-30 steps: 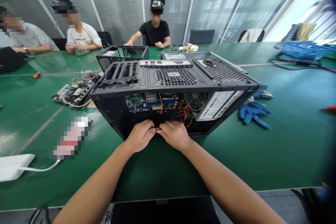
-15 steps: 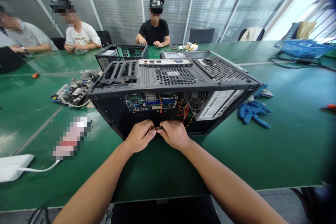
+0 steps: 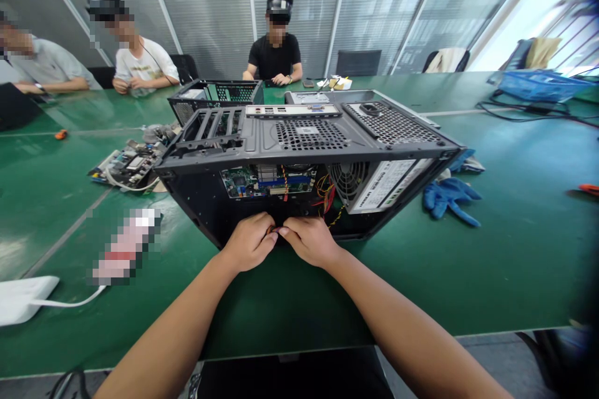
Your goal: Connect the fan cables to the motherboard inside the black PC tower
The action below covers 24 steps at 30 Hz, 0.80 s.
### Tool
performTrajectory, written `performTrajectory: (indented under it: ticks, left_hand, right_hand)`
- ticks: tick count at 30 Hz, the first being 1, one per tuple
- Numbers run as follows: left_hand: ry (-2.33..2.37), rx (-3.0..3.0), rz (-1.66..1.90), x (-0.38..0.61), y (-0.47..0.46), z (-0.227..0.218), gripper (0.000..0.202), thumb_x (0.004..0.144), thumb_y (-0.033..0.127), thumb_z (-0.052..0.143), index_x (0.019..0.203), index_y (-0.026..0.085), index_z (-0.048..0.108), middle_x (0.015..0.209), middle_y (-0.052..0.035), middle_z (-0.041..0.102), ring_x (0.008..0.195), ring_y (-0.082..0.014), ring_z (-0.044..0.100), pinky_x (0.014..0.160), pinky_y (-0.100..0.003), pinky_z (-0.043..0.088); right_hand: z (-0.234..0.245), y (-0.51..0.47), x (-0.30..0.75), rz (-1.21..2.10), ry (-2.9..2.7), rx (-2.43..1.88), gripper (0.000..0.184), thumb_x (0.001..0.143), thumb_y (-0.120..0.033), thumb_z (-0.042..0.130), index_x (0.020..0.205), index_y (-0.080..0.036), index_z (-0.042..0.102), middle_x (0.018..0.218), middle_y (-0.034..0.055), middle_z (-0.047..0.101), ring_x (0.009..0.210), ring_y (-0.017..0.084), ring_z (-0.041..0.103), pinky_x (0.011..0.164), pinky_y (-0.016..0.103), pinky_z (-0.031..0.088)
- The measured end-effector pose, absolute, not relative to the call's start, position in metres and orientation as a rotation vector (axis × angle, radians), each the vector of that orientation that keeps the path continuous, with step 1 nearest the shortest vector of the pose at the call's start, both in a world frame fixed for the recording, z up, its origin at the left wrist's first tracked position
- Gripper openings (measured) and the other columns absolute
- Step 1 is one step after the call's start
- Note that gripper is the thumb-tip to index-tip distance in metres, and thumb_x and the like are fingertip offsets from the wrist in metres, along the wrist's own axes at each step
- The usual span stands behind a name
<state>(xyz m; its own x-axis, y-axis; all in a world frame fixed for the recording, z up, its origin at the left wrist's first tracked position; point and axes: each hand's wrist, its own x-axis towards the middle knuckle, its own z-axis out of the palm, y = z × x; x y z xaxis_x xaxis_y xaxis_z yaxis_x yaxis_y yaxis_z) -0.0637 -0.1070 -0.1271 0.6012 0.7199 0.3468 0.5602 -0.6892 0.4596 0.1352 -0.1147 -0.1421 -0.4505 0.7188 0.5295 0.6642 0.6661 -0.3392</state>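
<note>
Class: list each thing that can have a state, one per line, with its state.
Left hand, closed on thin wires
Right hand, closed on same wires
Computer case, near side open
Power supply, mounted inside the case
Nearer blue glove, lying unworn
White block, cable attached
Circuit board at left, outside case

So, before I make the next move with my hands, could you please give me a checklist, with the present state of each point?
1. Left hand and right hand both on the thin wires: ok.
2. Ends of these wires in sight: cannot tell, the hands hide most of them.
3. Computer case resting on the green table: ok.
4. Near side of the case open: ok, the motherboard shows inside.
5. Red wires not touching the right hand: cannot tell, they look close.
6. Blue glove out of the way: ok, it lies right of the case.
</note>
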Motion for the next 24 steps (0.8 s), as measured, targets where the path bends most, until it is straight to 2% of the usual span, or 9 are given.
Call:
performTrajectory:
  ticks: [8,15,24]
  left_hand:
    - [1.018,2.417,0.74,-0.0673,-0.104,-0.1306,0.021,0.094,0.03,0.038,0.077,0.019,0.047,0.073,-0.001,0.049,0.067,-0.0162,0.047,0.062,-0.03,0.035]
    - [1.043,2.393,0.721,-0.0676,-0.1046,-0.1309,0.018,0.092,0.028,0.041,0.076,0.019,0.046,0.073,-0.0005,0.048,0.067,-0.0161,0.047,0.062,-0.03,0.034]
    - [1.074,2.511,0.758,-0.065,-0.1059,-0.1289,0.019,0.092,0.028,0.038,0.079,0.02,0.048,0.074,-0.0019,0.05,0.066,-0.0168,0.047,0.061,-0.031,0.036]
  right_hand:
    - [-0.1514,-0.1117,0.1323,-0.032,-2.217,-1.032,0.038,0.1,-0.039,0.039,0.078,-0.018,0.061,0.07,0.0033,0.066,0.064,0.014,0.057,0.066,0.029,0.037]
    - [-0.1491,-0.1107,0.1321,-0.102,-2.226,-1.017,0.042,0.1,-0.04,0.039,0.071,-0.018,0.06,0.064,0.003,0.062,0.063,0.015,0.052,0.067,0.029,0.036]
    - [-0.1455,-0.1146,0.1316,0.132,-2.214,-1.093,0.045,0.101,-0.042,0.034,0.069,-0.019,0.055,0.06,0.0001,0.058,0.055,0.011,0.05,0.058,0.027,0.03]
